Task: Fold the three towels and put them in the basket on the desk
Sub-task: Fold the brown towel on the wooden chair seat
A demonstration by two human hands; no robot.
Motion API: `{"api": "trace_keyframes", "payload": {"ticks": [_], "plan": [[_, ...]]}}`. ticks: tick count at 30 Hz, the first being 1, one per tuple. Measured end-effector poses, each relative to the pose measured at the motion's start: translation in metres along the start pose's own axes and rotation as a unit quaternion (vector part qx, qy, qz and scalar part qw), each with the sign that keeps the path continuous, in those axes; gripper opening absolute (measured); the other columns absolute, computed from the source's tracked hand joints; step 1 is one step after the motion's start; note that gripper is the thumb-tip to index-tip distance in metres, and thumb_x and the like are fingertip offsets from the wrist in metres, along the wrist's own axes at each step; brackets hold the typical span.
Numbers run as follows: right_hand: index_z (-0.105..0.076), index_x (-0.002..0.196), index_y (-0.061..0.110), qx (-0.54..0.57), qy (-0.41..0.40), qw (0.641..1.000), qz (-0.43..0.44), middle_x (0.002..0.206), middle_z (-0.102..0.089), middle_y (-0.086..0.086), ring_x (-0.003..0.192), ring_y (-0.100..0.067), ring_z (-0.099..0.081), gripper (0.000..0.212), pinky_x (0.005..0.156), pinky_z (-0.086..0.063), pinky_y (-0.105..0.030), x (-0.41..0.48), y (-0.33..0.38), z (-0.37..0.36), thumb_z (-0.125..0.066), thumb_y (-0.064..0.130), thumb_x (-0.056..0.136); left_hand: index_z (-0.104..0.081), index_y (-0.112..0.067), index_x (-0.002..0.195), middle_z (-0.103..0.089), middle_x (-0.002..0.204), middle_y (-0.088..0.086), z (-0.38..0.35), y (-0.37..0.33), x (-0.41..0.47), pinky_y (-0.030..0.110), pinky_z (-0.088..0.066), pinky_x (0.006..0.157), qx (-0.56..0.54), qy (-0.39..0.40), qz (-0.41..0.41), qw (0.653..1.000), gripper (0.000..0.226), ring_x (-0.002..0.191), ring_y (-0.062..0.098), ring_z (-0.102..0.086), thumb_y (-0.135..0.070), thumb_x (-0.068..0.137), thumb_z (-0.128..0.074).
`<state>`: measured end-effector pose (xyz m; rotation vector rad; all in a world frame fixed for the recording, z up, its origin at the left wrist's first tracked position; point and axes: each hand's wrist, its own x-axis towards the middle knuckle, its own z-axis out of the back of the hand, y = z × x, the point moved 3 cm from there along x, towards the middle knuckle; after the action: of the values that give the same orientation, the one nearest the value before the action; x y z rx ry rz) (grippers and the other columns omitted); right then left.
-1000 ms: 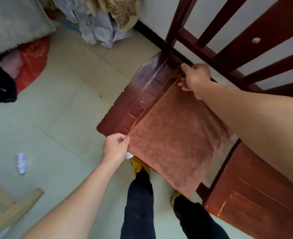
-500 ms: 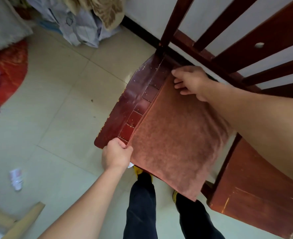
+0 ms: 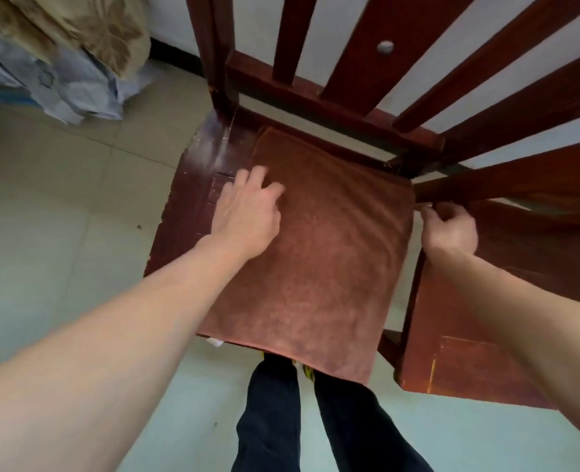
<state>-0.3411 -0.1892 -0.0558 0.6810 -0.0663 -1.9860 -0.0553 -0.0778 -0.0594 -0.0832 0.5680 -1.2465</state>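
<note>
A brown towel (image 3: pixel 319 253) lies flat on the seat of a red-brown wooden chair (image 3: pixel 193 199), its near edge hanging over the seat's front. The left hand (image 3: pixel 247 212) rests on the towel toward the chair's left side, fingers spread and relaxed. The right hand (image 3: pixel 448 229), fingers curled, sits at the towel's edge on the chair's right side; whether it pinches the cloth cannot be told.

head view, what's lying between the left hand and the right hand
Only the brown towel, spread on the chair seat: the left hand rests on its left part, the right hand sits at its right edge. The head view shows it.
</note>
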Motion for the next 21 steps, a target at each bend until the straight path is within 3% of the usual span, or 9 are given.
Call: {"api": "trace_keyframes", "payload": {"ticks": [3,5,8,10,12,15,17,21], "plan": [[-0.064,0.118,0.023,0.097,0.047,0.994,0.001,0.112,-0.07,-0.002,0.1,-0.022,-0.067,0.045,0.093,-0.054,-0.045,0.014,0.003,-0.01,-0.059,0.048,0.081,-0.044,-0.022,0.142,-0.028,0.153,0.012,-0.005,0.002,0.024,0.05,-0.031,0.103,0.076,0.001,-0.04,0.996,0.05,0.135,0.033,-0.029,-0.031,0.093,-0.05],[-0.059,0.126,0.024,0.157,0.111,0.98,-0.045,0.118,-0.067,-0.002,0.103,-0.023,-0.065,0.059,0.09,-0.055,-0.045,0.023,0.004,-0.018,-0.062,0.056,0.076,-0.042,-0.021,0.143,-0.028,0.154,0.013,-0.008,0.006,0.028,0.051,-0.032,0.102,0.102,-0.014,-0.052,0.993,0.052,0.134,0.035,-0.03,-0.03,0.093,-0.051],[-0.046,0.14,0.022,0.2,0.256,0.927,-0.184,0.125,-0.062,-0.003,0.106,-0.026,-0.062,0.077,0.085,-0.053,-0.044,0.018,0.006,-0.025,-0.065,0.062,0.077,-0.037,-0.019,0.146,-0.025,0.156,0.013,-0.012,0.01,0.018,0.051,-0.032,0.101,0.114,-0.01,-0.046,0.992,0.056,0.136,0.035,-0.028,-0.028,0.093,-0.052],[-0.043,0.141,0.023,0.203,0.32,0.898,-0.223,0.126,-0.058,-0.005,0.111,-0.029,-0.058,0.077,0.096,-0.047,-0.051,0.015,0.002,-0.023,-0.062,0.065,0.079,-0.037,-0.016,0.147,-0.024,0.157,0.013,-0.012,0.014,0.011,0.051,-0.034,0.098,0.117,-0.007,-0.028,0.993,0.057,0.137,0.034,-0.028,-0.026,0.093,-0.052],[-0.044,0.136,0.024,0.225,0.34,0.881,-0.242,0.122,-0.059,-0.005,0.111,-0.029,-0.057,0.07,0.095,-0.046,-0.051,0.013,0.0,-0.021,-0.06,0.065,0.082,-0.038,-0.015,0.146,-0.024,0.157,0.013,-0.01,0.019,0.007,0.05,-0.036,0.095,0.121,-0.006,-0.009,0.993,0.058,0.136,0.034,-0.029,-0.025,0.091,-0.054],[-0.051,0.128,0.017,0.259,0.261,0.904,-0.219,0.111,-0.065,-0.003,0.095,-0.021,-0.064,0.061,0.076,-0.054,-0.038,0.017,-0.004,-0.018,-0.073,0.049,0.081,-0.038,-0.016,0.146,-0.023,0.157,0.013,-0.006,0.021,0.009,0.05,-0.036,0.095,0.124,0.006,0.003,0.992,0.059,0.137,0.035,-0.028,-0.024,0.09,-0.055],[-0.051,0.134,0.014,0.262,0.189,0.928,-0.184,0.12,-0.065,-0.005,0.098,-0.021,-0.065,0.071,0.081,-0.057,-0.037,0.019,-0.009,-0.021,-0.082,0.037,0.074,-0.037,-0.017,0.147,-0.023,0.157,0.012,-0.005,0.02,0.01,0.051,-0.037,0.096,0.121,0.011,0.011,0.993,0.06,0.138,0.034,-0.027,-0.024,0.09,-0.056],[-0.053,0.135,0.019,0.291,0.072,0.946,-0.123,0.124,-0.062,-0.003,0.108,-0.021,-0.062,0.066,0.097,-0.053,-0.038,0.013,-0.01,-0.022,-0.081,0.021,0.076,-0.034,-0.018,0.148,-0.02,0.158,0.011,-0.007,0.019,0.01,0.053,-0.037,0.097,0.118,0.012,0.021,0.993,0.061,0.139,0.032,-0.024,-0.024,0.091,-0.055]]}}
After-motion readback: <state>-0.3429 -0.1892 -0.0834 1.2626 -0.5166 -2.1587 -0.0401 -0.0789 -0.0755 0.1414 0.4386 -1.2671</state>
